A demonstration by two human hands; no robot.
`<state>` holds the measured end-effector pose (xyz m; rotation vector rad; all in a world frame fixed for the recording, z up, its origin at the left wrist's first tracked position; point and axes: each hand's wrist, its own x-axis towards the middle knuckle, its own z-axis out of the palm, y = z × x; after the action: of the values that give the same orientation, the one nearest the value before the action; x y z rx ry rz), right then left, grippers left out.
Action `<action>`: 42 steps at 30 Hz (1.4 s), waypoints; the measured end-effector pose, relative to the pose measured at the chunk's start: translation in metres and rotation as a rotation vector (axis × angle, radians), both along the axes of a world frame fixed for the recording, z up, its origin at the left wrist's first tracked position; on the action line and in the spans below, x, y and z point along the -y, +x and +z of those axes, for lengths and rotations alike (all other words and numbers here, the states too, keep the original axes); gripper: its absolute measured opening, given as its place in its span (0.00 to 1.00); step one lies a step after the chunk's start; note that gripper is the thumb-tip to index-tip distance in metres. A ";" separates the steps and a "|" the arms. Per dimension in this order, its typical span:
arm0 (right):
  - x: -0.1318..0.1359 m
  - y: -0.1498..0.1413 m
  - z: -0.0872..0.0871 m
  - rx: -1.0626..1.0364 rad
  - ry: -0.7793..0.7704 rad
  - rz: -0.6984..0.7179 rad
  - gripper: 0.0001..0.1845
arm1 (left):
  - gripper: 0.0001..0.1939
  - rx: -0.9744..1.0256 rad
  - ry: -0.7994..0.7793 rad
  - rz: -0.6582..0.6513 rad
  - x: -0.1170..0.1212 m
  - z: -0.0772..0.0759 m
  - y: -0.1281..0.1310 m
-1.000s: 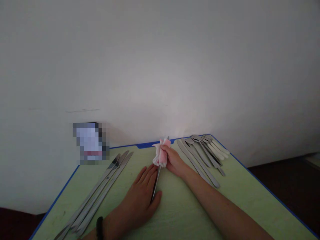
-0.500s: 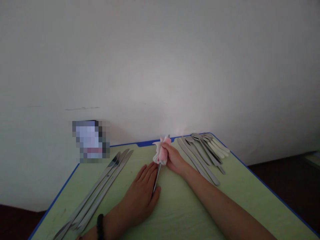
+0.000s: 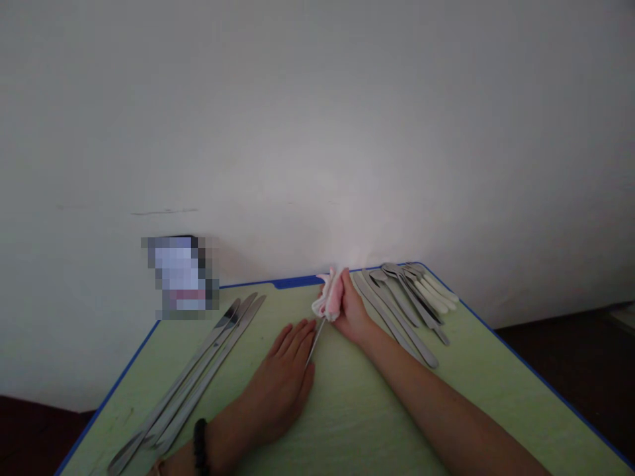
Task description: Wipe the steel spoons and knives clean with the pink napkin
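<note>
A slim metal table knife (image 3: 316,340) slants away from me over the middle of the table. My left hand (image 3: 285,377) holds its near end, the thumb against the side of the fingers; the handle is mostly hidden. Around the far part of the knife, my right hand (image 3: 351,311) grips a pink and white cloth (image 3: 331,297), which hides the knife's tip. To the left of my left hand lie several long table knives (image 3: 208,380) side by side. Beyond my right forearm is a row of metal knives (image 3: 397,320), with spoons (image 3: 389,281) among them.
White-handled cutlery (image 3: 436,294) lies at the far right corner of the green table (image 3: 357,423), which has a blue rim. A blurred phone-like device (image 3: 178,271) leans on the wall (image 3: 317,132) at the back left.
My right hand and the cloth have shifted slightly right and turned, with the thumb now pointing up along the cloth. The knife tip that showed above the cloth is now hidden. My left thumb has drawn in.
</note>
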<state>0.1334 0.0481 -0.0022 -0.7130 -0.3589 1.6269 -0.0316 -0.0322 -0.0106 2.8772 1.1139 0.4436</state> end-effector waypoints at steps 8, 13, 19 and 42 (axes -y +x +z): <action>0.001 0.003 0.006 0.011 -0.031 -0.019 0.25 | 0.23 -0.005 -0.004 -0.021 0.000 0.003 -0.001; 0.001 -0.001 0.004 0.067 -0.006 0.026 0.24 | 0.24 0.012 0.001 -0.007 0.000 0.001 -0.001; 0.000 -0.002 0.002 0.040 -0.006 0.043 0.21 | 0.23 0.013 -0.009 -0.003 0.001 0.001 0.000; 0.001 -0.001 0.002 0.059 -0.006 0.049 0.16 | 0.26 0.039 -0.020 -0.014 0.002 0.003 -0.001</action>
<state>0.1325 0.0472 -0.0006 -0.7629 -0.4164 1.6560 -0.0327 -0.0343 -0.0080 2.8447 1.0851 0.4838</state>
